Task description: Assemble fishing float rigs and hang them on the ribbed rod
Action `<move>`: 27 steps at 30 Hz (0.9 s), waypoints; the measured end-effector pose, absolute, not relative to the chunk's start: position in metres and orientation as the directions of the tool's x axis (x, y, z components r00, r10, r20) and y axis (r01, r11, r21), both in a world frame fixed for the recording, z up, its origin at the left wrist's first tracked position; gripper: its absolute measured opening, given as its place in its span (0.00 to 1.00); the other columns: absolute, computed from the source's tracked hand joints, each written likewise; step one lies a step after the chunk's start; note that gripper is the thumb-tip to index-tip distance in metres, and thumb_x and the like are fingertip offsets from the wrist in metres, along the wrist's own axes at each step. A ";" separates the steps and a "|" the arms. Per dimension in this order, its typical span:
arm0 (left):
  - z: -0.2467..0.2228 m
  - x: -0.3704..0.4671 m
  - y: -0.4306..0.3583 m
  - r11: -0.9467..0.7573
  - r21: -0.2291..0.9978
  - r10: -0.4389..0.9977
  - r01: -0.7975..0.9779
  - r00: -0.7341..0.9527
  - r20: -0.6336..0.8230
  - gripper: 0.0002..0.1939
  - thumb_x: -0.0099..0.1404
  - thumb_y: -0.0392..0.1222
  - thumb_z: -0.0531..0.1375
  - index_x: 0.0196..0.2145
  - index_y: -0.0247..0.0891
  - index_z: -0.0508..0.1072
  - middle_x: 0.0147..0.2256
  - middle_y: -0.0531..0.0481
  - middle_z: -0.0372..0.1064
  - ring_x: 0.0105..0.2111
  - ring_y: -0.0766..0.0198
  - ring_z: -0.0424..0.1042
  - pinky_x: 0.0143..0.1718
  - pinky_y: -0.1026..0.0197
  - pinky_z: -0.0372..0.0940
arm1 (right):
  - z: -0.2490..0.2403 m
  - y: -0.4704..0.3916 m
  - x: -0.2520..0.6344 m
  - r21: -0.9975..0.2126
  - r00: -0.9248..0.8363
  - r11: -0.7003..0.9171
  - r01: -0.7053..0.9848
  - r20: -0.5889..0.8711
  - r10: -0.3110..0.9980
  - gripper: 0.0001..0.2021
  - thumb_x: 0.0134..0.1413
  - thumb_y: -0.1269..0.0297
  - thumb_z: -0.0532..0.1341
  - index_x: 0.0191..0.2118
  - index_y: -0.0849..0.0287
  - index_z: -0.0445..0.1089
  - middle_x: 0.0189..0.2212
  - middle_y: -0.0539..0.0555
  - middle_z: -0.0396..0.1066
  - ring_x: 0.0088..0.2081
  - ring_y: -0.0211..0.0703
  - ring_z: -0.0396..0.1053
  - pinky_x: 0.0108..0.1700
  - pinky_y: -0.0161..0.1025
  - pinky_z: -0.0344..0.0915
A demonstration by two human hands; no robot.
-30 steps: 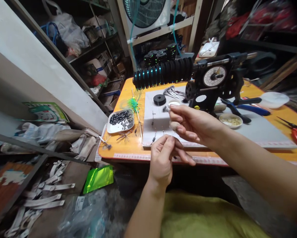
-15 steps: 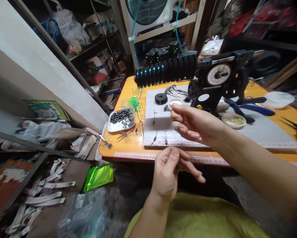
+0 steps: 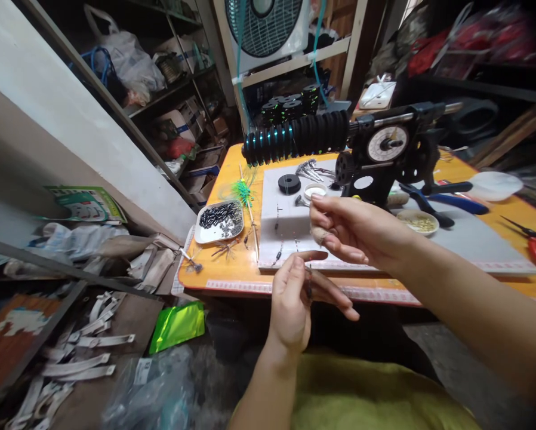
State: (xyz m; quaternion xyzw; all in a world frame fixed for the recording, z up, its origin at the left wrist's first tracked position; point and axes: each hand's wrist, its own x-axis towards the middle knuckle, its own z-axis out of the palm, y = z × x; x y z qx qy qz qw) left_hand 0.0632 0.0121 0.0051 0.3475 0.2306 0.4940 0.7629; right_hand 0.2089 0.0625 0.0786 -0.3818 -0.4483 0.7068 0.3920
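While the right hand [image 3: 351, 230] is raised over the near edge of the white board [image 3: 474, 240], its thumb and forefinger are pressed together at the tips, with the other fingers loosely curled. Just below it, the left hand [image 3: 291, 298] has its fingers fanned out and its thumb beside the forefinger. A small dark piece [image 3: 308, 285] is at the left hand's fingers, in front of the surface [image 3: 227, 272]; the view is too coarse to tell whether that hand grips it or whether a fine line runs up to the right hand's pinch.

The step in hand looks like working this piece between the two hands, in the air rather than on the board. Similar small dark pieces show near the board's left end, one of them a beaded piece [image 3: 279, 254] close to its front edge, and a white tray [image 3: 198, 234] of loose dark parts is at the left of the board.

The next move seems to call for a steady right pinch and a sure hold from the left fingers, keeping anything between them clear of the black spools [image 3: 295, 138] behind.
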 end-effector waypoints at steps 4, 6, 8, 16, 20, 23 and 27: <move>0.000 0.064 0.009 0.284 0.778 0.906 -0.561 0.423 -0.026 0.20 0.76 0.48 0.43 0.49 0.32 0.69 0.24 0.45 0.78 0.18 0.60 0.77 0.26 0.60 0.73 | 0.084 0.061 0.220 -0.994 -0.348 -0.108 -0.019 -0.094 0.933 0.18 0.62 0.50 0.58 0.30 0.60 0.70 0.16 0.51 0.70 0.10 0.30 0.56 0.12 0.30 0.48; -0.004 0.066 0.005 0.298 0.776 0.908 -0.556 0.417 -0.050 0.19 0.77 0.47 0.43 0.52 0.34 0.66 0.29 0.45 0.79 0.19 0.61 0.78 0.28 0.58 0.74 | 0.099 0.065 0.232 -0.938 -0.151 0.194 0.288 0.156 0.976 0.17 0.61 0.48 0.60 0.34 0.59 0.73 0.18 0.51 0.71 0.13 0.33 0.61 0.16 0.33 0.55; -0.006 0.068 0.003 0.305 0.771 0.913 -0.559 0.402 -0.070 0.18 0.77 0.47 0.43 0.56 0.37 0.62 0.34 0.45 0.80 0.21 0.62 0.78 0.31 0.57 0.74 | 0.122 0.075 0.247 -0.689 0.018 0.384 0.614 0.499 0.867 0.18 0.63 0.47 0.57 0.39 0.55 0.75 0.23 0.53 0.74 0.20 0.39 0.67 0.23 0.39 0.63; -0.008 0.073 0.001 0.302 0.796 0.922 -0.524 0.374 -0.103 0.19 0.77 0.49 0.44 0.56 0.36 0.62 0.32 0.44 0.78 0.21 0.63 0.77 0.28 0.61 0.71 | 0.185 0.170 0.285 -0.298 -0.200 0.340 0.892 0.415 0.888 0.24 0.63 0.43 0.51 0.46 0.55 0.76 0.47 0.59 0.78 0.48 0.58 0.74 0.51 0.52 0.67; -0.014 0.071 -0.006 0.300 0.805 0.918 -0.511 0.385 -0.098 0.22 0.75 0.52 0.48 0.61 0.41 0.57 0.43 0.41 0.76 0.24 0.62 0.79 0.33 0.57 0.73 | 0.175 0.194 0.285 -0.281 -0.244 0.310 0.908 0.246 0.938 0.32 0.61 0.35 0.46 0.36 0.54 0.78 0.42 0.59 0.80 0.45 0.58 0.75 0.50 0.51 0.69; -0.022 0.069 -0.012 0.262 0.854 0.927 -0.450 0.363 -0.093 0.31 0.71 0.56 0.55 0.65 0.48 0.49 0.55 0.35 0.68 0.29 0.59 0.81 0.39 0.53 0.73 | 0.170 0.196 0.287 -0.252 -0.237 0.292 0.923 0.227 0.945 0.37 0.63 0.36 0.38 0.37 0.54 0.78 0.37 0.61 0.79 0.42 0.59 0.76 0.48 0.52 0.69; -0.039 0.068 -0.021 0.158 0.917 0.950 -0.365 0.309 -0.040 0.43 0.64 0.62 0.60 0.69 0.56 0.43 0.70 0.30 0.45 0.34 0.54 0.82 0.45 0.47 0.72 | 0.168 0.189 0.285 -0.183 -0.255 0.312 0.932 0.279 0.926 0.36 0.65 0.38 0.37 0.39 0.56 0.78 0.35 0.63 0.78 0.41 0.60 0.75 0.46 0.54 0.68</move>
